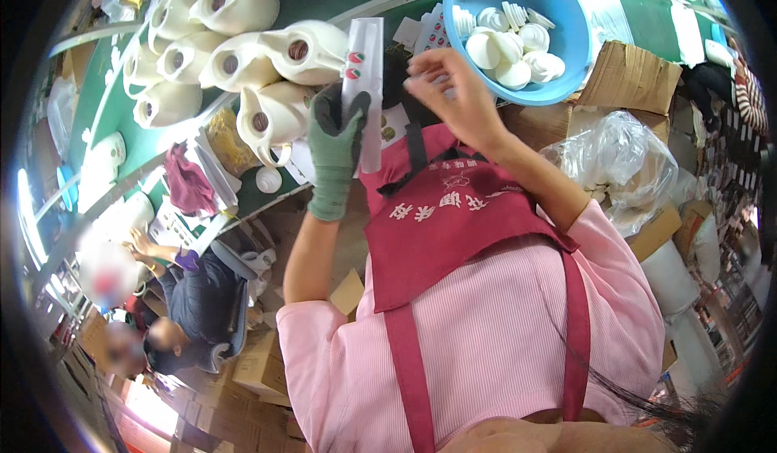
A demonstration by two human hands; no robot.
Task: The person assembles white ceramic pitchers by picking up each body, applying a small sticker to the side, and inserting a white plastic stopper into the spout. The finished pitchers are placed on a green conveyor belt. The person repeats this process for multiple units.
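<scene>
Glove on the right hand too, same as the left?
No, the right hand shows bare fingers and wrist, while only the left hand wears a green glove.

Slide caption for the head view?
Green-gloved left grip holds a white strip beside cream jugs; bare right grip, open, near a blue basin of round white parts.
</scene>
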